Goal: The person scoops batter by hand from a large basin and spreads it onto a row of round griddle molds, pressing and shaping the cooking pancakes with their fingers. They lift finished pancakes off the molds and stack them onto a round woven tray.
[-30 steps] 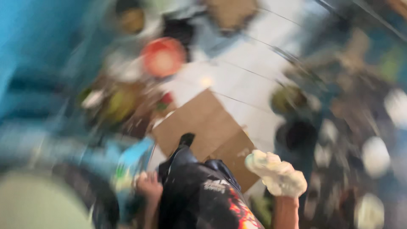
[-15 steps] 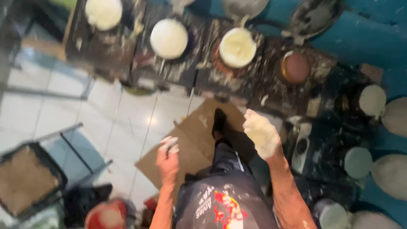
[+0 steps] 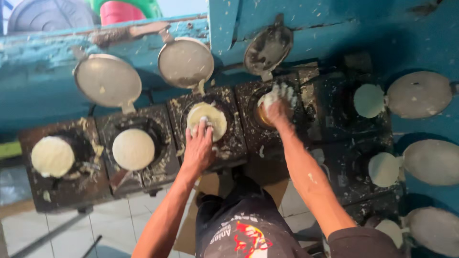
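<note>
Head view: a row of blackened stove blocks point(image 3: 62, 191) runs along a blue wall point(image 3: 334, 28), each round lid point(image 3: 107, 81) swung back on its hinge and propped against the wall so the moulds lie open. Left hand point(image 3: 198, 145) rests flat, fingers spread, on the pale batter cake point(image 3: 208, 119) in the third mould from the row's left end, pressing rather than grasping. Right hand point(image 3: 277, 107), caked in white batter, reaches into the next mould point(image 3: 263, 114); whether it clutches anything there cannot be told. Filled moulds point(image 3: 133, 149) sit towards the left end.
</note>
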A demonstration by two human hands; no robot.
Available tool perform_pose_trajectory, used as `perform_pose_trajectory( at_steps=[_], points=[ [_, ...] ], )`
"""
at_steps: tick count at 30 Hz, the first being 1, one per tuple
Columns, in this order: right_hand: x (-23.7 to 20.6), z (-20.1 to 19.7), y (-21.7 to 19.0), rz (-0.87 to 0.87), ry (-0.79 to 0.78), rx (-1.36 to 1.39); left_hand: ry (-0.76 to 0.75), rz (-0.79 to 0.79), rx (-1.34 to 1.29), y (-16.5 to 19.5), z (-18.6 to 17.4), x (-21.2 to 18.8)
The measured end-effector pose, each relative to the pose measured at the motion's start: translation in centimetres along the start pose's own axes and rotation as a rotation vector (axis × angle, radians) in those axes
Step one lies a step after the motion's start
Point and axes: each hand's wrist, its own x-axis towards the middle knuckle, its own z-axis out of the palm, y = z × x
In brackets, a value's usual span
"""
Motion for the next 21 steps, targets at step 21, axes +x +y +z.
perform_pose_trajectory(
  at_steps=[21],
  points=[
    [-1.2, -1.0, 3.5, 0.003, 0.07, 0.046, 0.112, 0.1, -0.005, 0.9, -2.7, 1.4]
  ],
)
